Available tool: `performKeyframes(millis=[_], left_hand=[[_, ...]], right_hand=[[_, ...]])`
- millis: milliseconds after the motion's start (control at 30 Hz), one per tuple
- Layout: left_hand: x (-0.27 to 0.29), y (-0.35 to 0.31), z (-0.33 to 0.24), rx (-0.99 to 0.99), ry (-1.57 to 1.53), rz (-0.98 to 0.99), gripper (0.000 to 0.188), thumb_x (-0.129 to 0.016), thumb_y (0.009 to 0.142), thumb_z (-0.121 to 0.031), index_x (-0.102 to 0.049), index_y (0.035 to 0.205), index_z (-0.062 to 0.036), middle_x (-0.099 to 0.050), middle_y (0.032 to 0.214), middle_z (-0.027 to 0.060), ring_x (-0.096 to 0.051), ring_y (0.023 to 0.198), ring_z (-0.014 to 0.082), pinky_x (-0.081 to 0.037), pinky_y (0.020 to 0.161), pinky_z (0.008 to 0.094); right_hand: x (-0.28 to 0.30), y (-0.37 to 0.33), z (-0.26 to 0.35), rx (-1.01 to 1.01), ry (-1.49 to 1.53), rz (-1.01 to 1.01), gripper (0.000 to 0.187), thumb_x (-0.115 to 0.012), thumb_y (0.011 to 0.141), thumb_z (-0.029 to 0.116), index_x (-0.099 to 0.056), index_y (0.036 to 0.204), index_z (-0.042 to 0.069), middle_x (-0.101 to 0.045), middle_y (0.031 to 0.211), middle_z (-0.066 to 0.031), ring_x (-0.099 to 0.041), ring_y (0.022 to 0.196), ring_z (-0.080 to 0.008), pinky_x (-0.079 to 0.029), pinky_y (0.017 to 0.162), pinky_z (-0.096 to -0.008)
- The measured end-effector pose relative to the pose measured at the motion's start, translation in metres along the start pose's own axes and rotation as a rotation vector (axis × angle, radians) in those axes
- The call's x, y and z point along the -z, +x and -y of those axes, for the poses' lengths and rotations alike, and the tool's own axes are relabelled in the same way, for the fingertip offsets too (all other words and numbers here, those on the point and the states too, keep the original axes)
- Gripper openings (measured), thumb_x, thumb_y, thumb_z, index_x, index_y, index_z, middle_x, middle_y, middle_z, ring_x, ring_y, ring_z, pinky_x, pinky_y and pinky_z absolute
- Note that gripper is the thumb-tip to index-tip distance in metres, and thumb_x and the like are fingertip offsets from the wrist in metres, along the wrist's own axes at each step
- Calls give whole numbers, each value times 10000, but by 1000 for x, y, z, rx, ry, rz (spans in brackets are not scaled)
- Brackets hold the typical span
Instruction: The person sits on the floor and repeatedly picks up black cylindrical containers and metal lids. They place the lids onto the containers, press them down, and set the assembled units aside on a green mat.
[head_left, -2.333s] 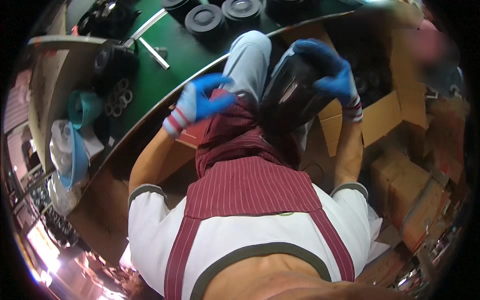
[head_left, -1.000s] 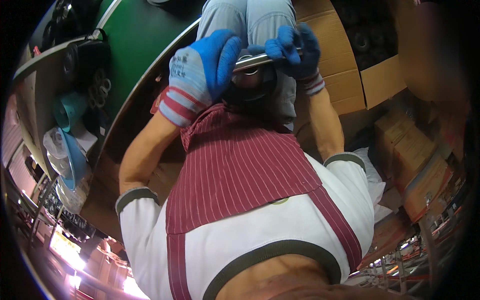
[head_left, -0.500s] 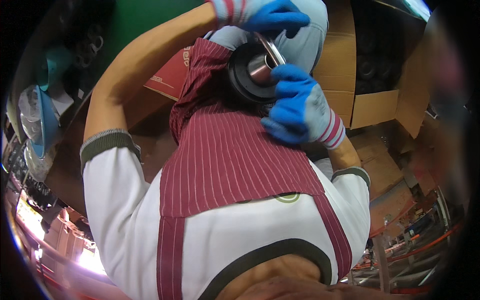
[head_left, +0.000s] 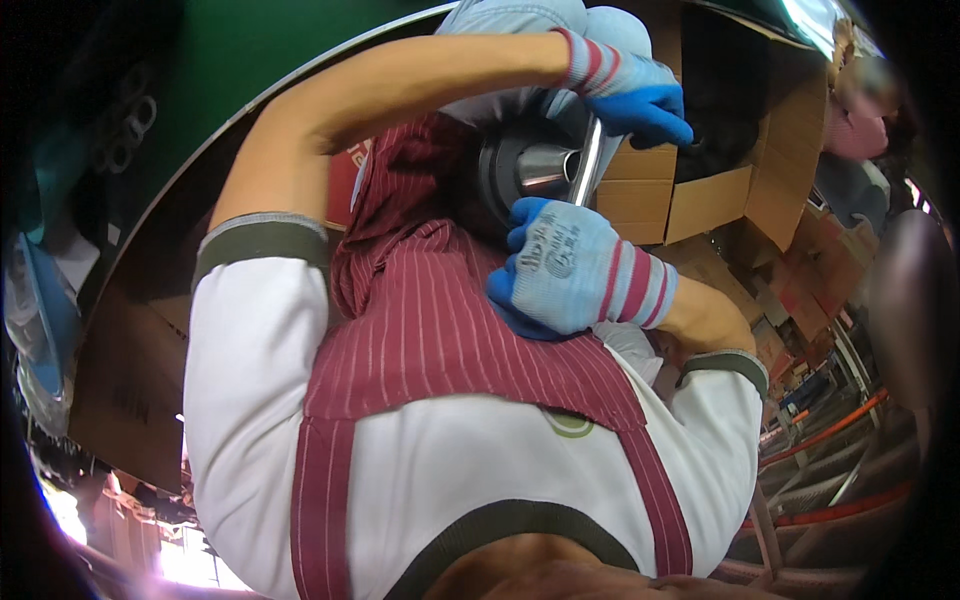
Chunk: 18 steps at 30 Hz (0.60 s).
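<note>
Taking the black round part [head_left: 507, 170] as dial centre: blocked from 10 o'clock round past 12 by the left forearm [head_left: 420, 85], then at 2 by the left hand [head_left: 640, 105]. No luck at 5 either, thanks to the right hand [head_left: 565, 270]. Might squeeze in at 3, between both hands, but smack beside the steel tube [head_left: 588, 165] and up against cardboard box [head_left: 640, 190] panels. At 9, bunched apron [head_left: 395, 200] and a red box [head_left: 345, 182] in the way. Honestly roomiest out at 10, over the green tabletop [head_left: 240, 40], beyond that forearm.
</note>
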<state>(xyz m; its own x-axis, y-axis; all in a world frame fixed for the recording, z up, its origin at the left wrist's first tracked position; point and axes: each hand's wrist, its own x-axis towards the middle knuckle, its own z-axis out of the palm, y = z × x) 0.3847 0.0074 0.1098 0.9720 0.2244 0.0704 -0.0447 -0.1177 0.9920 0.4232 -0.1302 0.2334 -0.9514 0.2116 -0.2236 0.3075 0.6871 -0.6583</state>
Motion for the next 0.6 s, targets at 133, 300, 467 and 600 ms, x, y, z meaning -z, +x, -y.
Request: performKeyframes(millis=[133, 300, 467, 600], left_hand=[[-20, 24, -11, -48, -192, 154, 637, -451, 1054, -555, -728, 778, -53, -647, 631, 67, -610, 519, 151, -518, 499, 279], [-32, 24, -25, -72, -377, 308, 602, -471, 1057, -509, -738, 789, -41, -616, 579, 51, -578, 474, 132, -479, 456, 258], [2, 10, -6, -43, -318, 6, 600, -520, 1027, -559, -778, 837, -51, -696, 684, 81, -645, 557, 157, -526, 528, 305], [68, -56, -28, -30, 132, -454, 243, -599, 917, -257, -776, 896, -92, -723, 781, 62, -677, 673, 223, -529, 596, 350]], right_hand=[[10, 39, -10, 11, 114, 153, 233, -611, 859, 287, -725, 814, 89, -725, 785, -169, -716, 743, -318, -532, 741, -428], [-14, 51, -2, -56, 187, -135, 258, -670, 788, 335, -722, 816, 84, -713, 769, -131, -693, 771, -319, -516, 809, -396], [-4, 11, -8, 81, -111, -181, 315, -711, 823, 376, -707, 1048, 155, -692, 920, -61, -665, 934, -226, -526, 964, -446], [15, -47, 7, -169, -142, -587, 581, -776, 846, 418, -652, 1299, 77, -661, 1218, -162, -624, 1205, -314, -468, 1094, -486]])
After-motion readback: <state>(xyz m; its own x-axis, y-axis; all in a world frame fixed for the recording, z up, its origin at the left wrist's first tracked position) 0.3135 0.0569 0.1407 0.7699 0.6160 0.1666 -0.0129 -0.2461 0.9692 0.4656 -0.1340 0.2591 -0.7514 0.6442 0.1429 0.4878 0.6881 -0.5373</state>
